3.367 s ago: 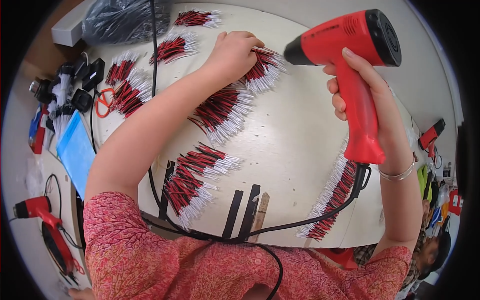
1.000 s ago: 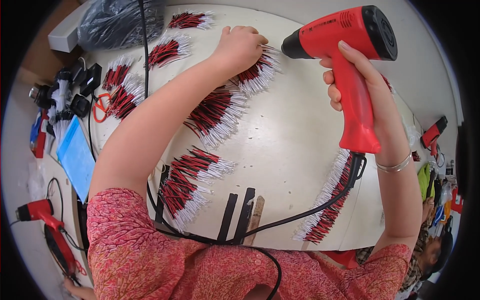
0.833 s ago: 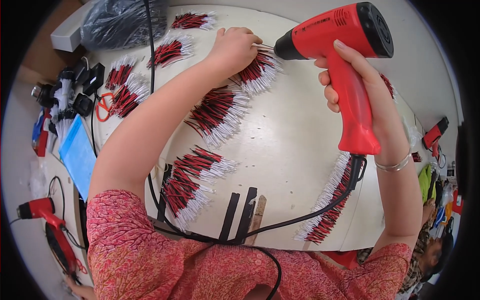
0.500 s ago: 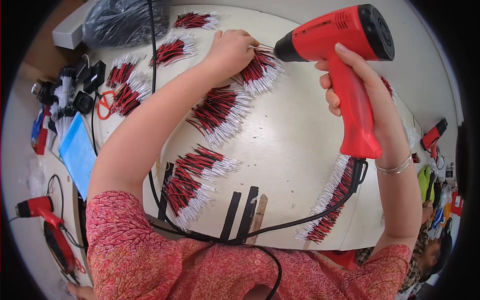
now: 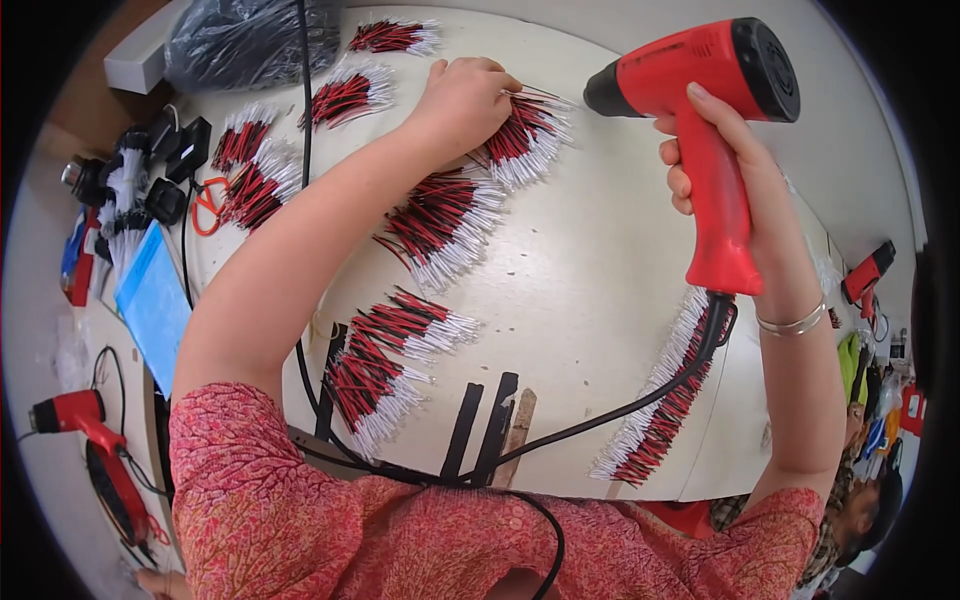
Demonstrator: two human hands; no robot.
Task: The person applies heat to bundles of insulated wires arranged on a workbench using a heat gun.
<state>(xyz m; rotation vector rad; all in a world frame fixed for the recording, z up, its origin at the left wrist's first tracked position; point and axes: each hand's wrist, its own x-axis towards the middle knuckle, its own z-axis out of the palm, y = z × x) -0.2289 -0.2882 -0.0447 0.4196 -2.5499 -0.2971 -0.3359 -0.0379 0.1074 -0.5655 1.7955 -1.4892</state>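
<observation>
My right hand (image 5: pixel 768 190) grips a red heat gun (image 5: pixel 690 75) by its handle, with the black nozzle facing left. Across the table, my left hand (image 5: pixel 465 105) has its fingers closed on thin wires at the far edge of a fanned bundle of red and black wires (image 5: pixel 525 140) with white ends. The fingertips are partly hidden behind the hand. The nozzle stands a little to the right of those wires, apart from them. Just below my left forearm lies a second fanned wire bundle (image 5: pixel 440 225).
Further wire bundles lie at the front left (image 5: pixel 375 375), and a long row of wires (image 5: pixel 655 410) lies at the right. The gun's black cable (image 5: pixel 600 415) crosses the near table. Orange-handled scissors (image 5: pixel 208 207) and a blue sheet (image 5: pixel 153 305) are at the left. Another person sits at lower right.
The heat gun has moved right, and its nozzle is farther from the wires. My left hand has barely moved and keeps its hold.
</observation>
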